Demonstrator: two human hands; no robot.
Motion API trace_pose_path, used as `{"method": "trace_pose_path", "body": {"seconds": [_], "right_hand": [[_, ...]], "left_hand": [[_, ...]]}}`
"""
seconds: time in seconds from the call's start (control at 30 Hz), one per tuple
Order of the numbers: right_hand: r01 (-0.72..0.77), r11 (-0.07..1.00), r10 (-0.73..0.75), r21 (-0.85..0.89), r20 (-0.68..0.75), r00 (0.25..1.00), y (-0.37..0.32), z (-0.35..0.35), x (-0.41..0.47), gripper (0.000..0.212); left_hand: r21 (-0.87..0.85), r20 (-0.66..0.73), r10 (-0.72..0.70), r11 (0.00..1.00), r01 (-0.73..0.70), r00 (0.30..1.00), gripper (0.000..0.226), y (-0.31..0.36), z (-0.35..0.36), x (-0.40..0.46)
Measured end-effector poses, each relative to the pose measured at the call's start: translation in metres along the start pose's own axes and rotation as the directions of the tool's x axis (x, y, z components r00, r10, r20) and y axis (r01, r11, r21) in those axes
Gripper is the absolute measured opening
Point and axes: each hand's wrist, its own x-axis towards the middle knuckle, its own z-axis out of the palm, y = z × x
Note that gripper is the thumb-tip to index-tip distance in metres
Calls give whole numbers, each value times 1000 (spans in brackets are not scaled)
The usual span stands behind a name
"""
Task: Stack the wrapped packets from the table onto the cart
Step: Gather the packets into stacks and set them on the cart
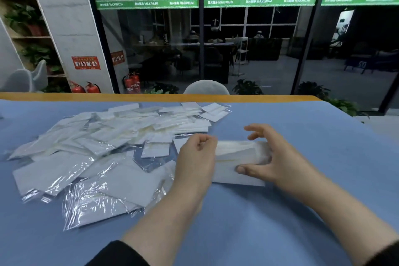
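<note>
A small stack of white wrapped packets [235, 157] lies on the blue table cover between my two hands. My left hand [196, 160] grips its left end, fingers curled over the top edge. At the stack's right end, my right hand [272, 157] has its thumb pressed on the near face and its fingers spread above the far side, blurred. A wide loose pile of clear-wrapped white packets [103, 149] spreads over the table to the left. No cart is in view.
The blue cover [280, 211] lies over a table with an orange far edge [151, 96]. A grey chair back [206, 87] stands behind it, before a dark glass wall. Shelves with plants and red fire extinguishers [86, 87] are at the far left.
</note>
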Motion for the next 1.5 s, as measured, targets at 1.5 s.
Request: {"method": "trace_pose_path", "body": {"seconds": [1.5], "right_hand": [[93,990,-79,-108,124,989,-5,2,-7,42]], "left_hand": [[102,75,115,987,-122,990,37,-2,1,2]]}}
